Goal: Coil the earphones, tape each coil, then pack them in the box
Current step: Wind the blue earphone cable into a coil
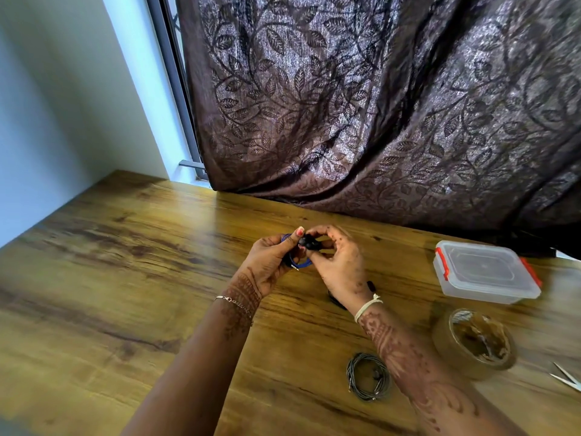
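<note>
Above the middle of the desk [125,262], the left grip [270,259] curls round the coiled blue earphones [301,264], thumb up. The right grip [339,265] pinches their black earbuds [309,242] between thumb and fingertips. A grey coil [367,376] lies near, right of centre. The tape roll [440,341] and the closed box [485,272] sit further right.

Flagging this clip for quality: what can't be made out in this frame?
Head view:
Blue earphones: coil mostly hidden inside the left hand and right hand.
Black object: largely covered by the right wrist; unidentifiable.
Scissors: cut off by the right edge.
Box: blurred lid; contents unclear.
</note>
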